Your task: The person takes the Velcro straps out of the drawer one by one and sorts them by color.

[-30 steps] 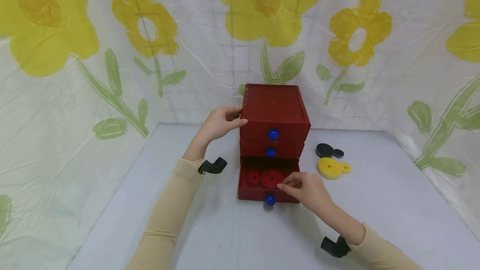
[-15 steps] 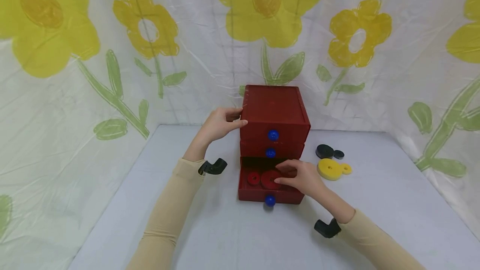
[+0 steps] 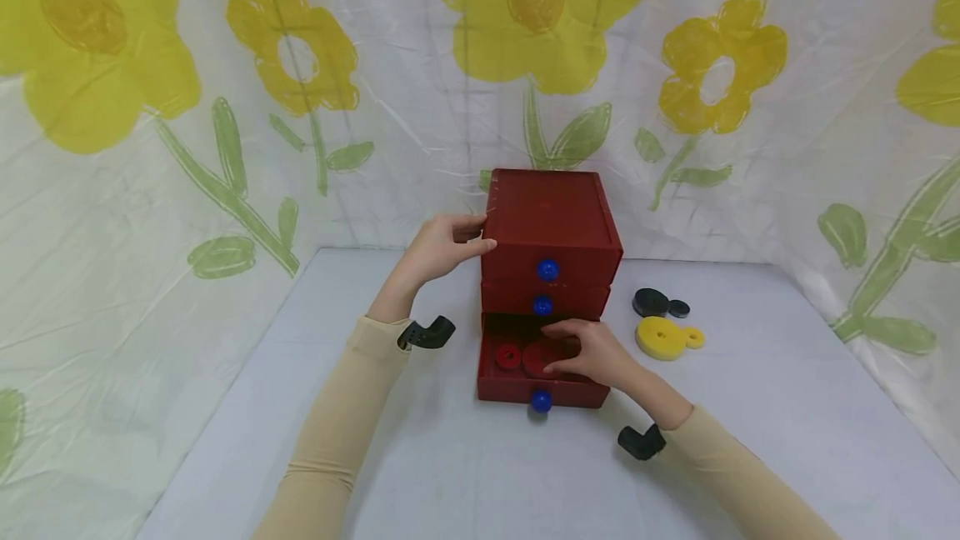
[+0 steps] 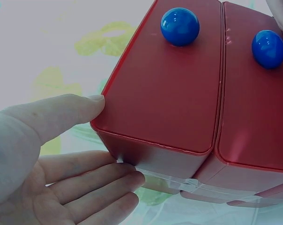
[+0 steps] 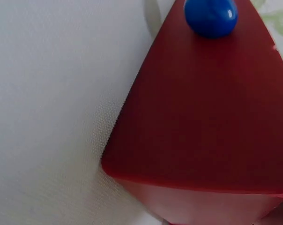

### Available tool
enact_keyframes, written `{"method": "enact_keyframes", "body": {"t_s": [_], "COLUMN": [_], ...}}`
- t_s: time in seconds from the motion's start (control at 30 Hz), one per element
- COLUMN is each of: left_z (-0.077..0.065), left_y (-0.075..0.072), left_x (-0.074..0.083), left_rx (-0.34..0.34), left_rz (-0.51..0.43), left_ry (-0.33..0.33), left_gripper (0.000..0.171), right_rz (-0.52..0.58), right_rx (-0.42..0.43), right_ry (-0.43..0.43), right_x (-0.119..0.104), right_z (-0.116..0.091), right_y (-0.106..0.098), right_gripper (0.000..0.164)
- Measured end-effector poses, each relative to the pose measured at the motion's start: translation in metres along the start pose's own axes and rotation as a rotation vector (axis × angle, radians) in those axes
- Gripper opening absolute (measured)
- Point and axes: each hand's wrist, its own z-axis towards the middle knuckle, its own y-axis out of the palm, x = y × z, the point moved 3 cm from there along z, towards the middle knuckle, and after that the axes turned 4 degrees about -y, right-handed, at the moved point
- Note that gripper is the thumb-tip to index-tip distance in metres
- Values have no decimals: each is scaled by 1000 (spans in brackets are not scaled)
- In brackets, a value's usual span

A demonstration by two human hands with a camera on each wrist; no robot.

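A red chest of drawers (image 3: pixel 551 211) with round blue knobs stands at the back of the table, its bottom drawer (image 3: pixel 502 390) pulled out. In it lie a small red disc with a centre hole (image 3: pixel 507 357) and a large red disc (image 3: pixel 534 359). My right hand (image 3: pixel 596 352) reaches into the drawer, thumb and fingers curled round opposite edges of the large disc; the hand covers part of it. My left hand (image 3: pixel 435 250) steadies the chest's left side. In the left wrist view, its thumb touches the front edge and its straight fingers lie along the side.
Right of the chest, a large and a small black disc (image 3: pixel 650 302) lie side by side. In front of them are a large and a small yellow disc (image 3: pixel 660 338) with centre holes. A flower-printed sheet (image 3: pixel 405 107) hangs close behind the chest.
My right hand has moved left and farther into the drawer, from the large red disc's right edge to around it. The left hand and chest stay put.
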Motion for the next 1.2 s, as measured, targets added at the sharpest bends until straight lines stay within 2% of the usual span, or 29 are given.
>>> {"method": "enact_keyframes", "body": {"t_s": [0.13,0.47,1.2], "left_z": [0,0,0], "left_y": [0,0,0], "left_x": [0,0,0], "left_rx": [-1,-4,4], "left_rz": [-7,-10,-13], "left_ry": [-5,-1,6], "left_gripper": [61,61,60], "right_rz": [-15,-81,-193], "right_rx": [-15,-95,-230], "right_ry": [-24,-15,53], "right_x": [1,-1,-5], "right_z": [2,3,7], "right_y": [2,7,12], "right_gripper": [52,54,61]}}
